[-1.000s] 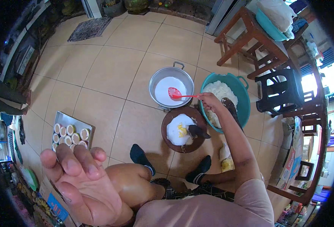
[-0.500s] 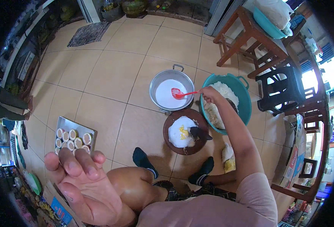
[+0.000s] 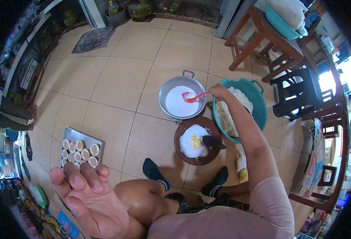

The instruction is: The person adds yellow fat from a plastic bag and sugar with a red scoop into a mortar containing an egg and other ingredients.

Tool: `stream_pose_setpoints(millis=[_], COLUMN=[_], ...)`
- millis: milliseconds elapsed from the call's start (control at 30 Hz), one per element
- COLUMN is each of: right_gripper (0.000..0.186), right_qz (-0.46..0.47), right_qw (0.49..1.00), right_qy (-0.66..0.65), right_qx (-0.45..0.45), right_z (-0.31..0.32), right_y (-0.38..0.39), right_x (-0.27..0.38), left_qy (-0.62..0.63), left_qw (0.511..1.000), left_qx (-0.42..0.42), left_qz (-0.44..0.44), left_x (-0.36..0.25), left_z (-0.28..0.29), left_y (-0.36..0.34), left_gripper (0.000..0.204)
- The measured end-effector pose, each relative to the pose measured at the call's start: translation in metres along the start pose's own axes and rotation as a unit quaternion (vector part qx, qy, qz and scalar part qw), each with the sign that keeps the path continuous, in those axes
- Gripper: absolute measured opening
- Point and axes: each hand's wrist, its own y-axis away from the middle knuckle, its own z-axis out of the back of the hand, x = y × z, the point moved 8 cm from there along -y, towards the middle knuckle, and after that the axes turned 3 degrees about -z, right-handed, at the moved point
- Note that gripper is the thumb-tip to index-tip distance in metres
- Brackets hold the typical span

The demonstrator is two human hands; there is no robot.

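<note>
My right hand [image 3: 220, 92] grips the handle of a red ladle [image 3: 190, 97]. The ladle's bowl is inside a silver pot [image 3: 163, 104] that holds white liquid [image 3: 179, 106]. Raised at the lower left, my left hand [image 3: 91, 195] is palm up with its fingers apart, holding nothing. Below the pot stands a round brown stone mortar [image 3: 178, 146]; white stuff with yellow bits [image 3: 192, 140] fills it, and a dark pestle [image 3: 213, 143] leans in it. A teal basin [image 3: 262, 104] of white shredded stuff [image 3: 239, 96] lies partly under my right forearm.
A metal tray [image 3: 99, 144] of small round-lidded containers sits on the left. Near my right foot lies a plastic bag [image 3: 242, 167]. A wooden stool [image 3: 259, 36] and a dark plastic stool [image 3: 297, 93] stand to the right. A grey mat [image 3: 93, 40] lies far left.
The whole view has shifted slightly right. My right hand still holds the ladle over the pot, and the ladle's bowl looks turned a little. The left hand keeps its pose.
</note>
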Motion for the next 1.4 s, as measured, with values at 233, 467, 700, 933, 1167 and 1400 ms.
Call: stream_pose_setpoints(millis=[233,467,700,933,1167,1400], right_gripper=[0.024,0.023,0.022,0.032,0.037,0.034], right_qz=[-0.022,0.102,0.106,0.064,0.063,0.071], right_qw=[0.998,0.979,0.951,0.955,0.961,0.96], right_qy=[0.04,0.167,0.267,0.286,0.26,0.261], right_qx=[-0.046,-0.06,-0.111,-0.053,-0.075,-0.069], right_z=[-0.003,0.001,-0.023,-0.051,-0.041,-0.061], right_y=[-0.027,-0.054,-0.061,-0.065,-0.041,-0.026], right_x=[0.02,0.035,0.055,0.075,0.082,0.096], left_qy=[-0.013,0.0,-0.01,-0.033,-0.02,-0.072], left_qw=[1.0,1.0,1.0,0.999,1.0,0.997], left_qx=[0.002,0.004,0.004,-0.002,-0.006,-0.034], left_qz=[-0.005,-0.003,-0.009,-0.015,-0.007,-0.025], left_x=[-0.001,0.002,-0.003,-0.007,-0.003,-0.007], left_z=[0.002,0.002,0.003,0.008,0.007,0.012], left_y=[0.0,-0.001,0.0,0.0,-0.001,0.0], left_gripper=[0.048,0.046,0.046,0.046,0.046,0.043])
